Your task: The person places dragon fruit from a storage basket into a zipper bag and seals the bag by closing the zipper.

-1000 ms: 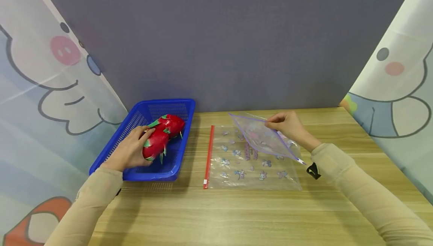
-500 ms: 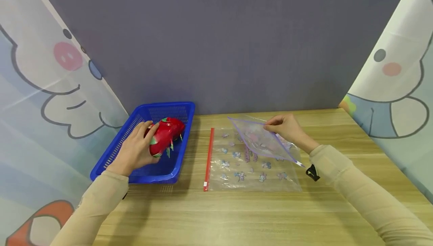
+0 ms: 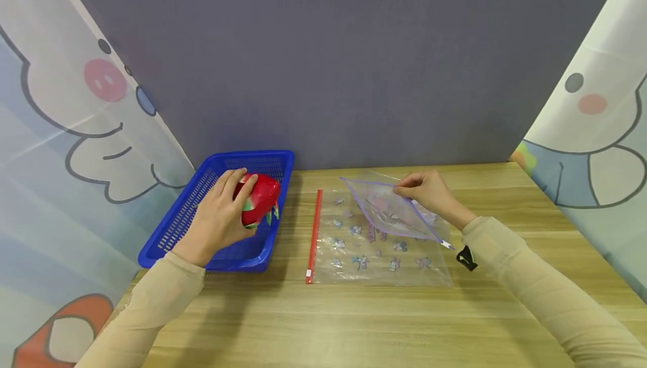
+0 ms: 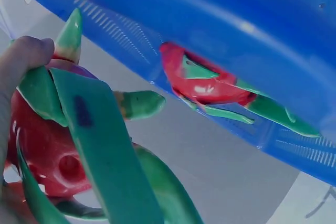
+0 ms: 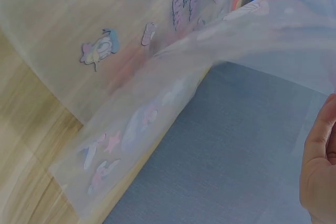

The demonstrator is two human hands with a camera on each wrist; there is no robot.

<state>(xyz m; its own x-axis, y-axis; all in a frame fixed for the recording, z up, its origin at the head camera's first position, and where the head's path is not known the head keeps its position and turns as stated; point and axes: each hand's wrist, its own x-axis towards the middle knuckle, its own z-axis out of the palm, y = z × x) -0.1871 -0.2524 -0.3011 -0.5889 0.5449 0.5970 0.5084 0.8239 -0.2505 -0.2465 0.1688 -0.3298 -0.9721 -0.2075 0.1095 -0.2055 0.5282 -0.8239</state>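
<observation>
My left hand (image 3: pixel 221 216) grips a red dragon fruit (image 4: pixel 47 140) with green scales, its fingers curled over it above the blue basket (image 3: pixel 280 210). In the left wrist view a second dragon fruit (image 4: pixel 210 85) lies inside the basket, partly hidden by the rim. My right hand (image 3: pixel 429 194) pinches the upper edge of a clear zip bag (image 3: pixel 389 208) with a purple seal, its mouth gaping to the left. Beneath that bag lies a larger clear zip bag (image 3: pixel 349 267) with a red seal and printed cartoon figures, flat on the table.
The wooden table (image 3: pixel 323 328) ends at a grey wall panel (image 3: pixel 343 64) behind. Cartoon-printed curtains (image 3: pixel 50 160) hang on both sides. A black strap (image 3: pixel 466 258) shows at the right cuff.
My left hand has lifted the dragon fruit and moved right and slightly up over the basket. The right hand has stayed almost still with the purple-sealed bag.
</observation>
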